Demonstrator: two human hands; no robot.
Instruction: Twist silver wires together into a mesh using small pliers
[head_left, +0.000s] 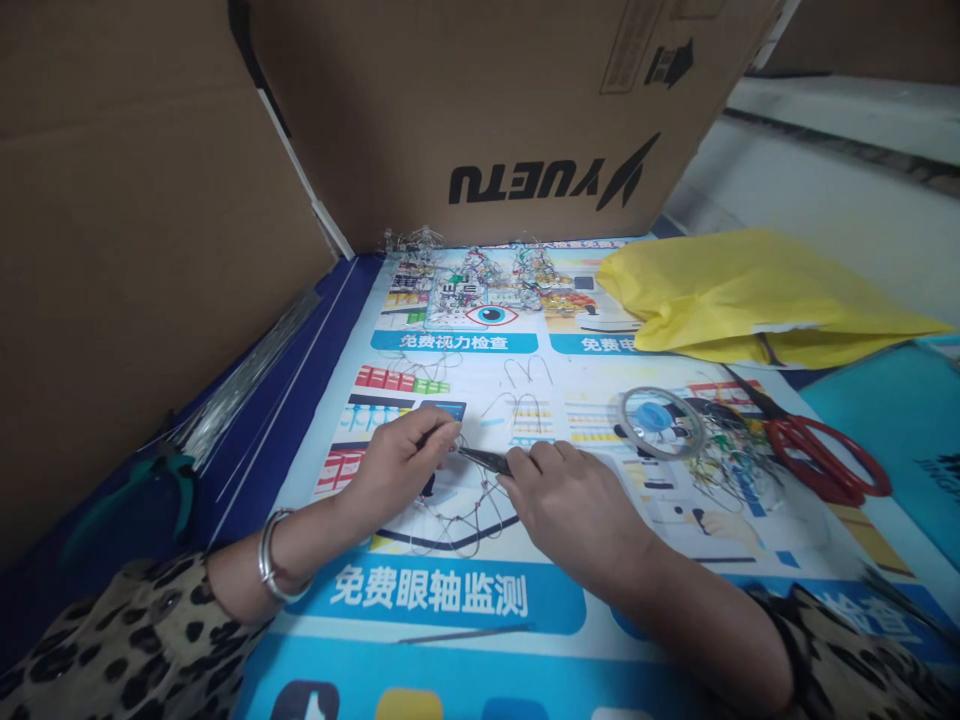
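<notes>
My left hand (401, 455), with a silver bangle at the wrist, pinches thin wire between thumb and fingertips. My right hand (577, 505) is closed around a pair of dark pliers (484, 459), whose narrow jaws point left and reach the wire beside my left fingertips. From there a looped wire piece (465, 528) with small reddish beads or knots hangs down onto the printed sheet; part of it is hidden behind the hands. Beyond my hands lie several bent loose wires (525, 375). Whether the jaws grip the wire is too small to tell.
Cardboard walls (390, 120) stand at the back and left. Wire pieces (487, 270) cluster along the back. Rightward are a clear tape roll (699, 445), tangled wire (724, 475), red-handled scissors (825, 460) and a yellow bag (750, 290). Teal-handled pliers (184, 490) and straight wires (247, 380) lie left.
</notes>
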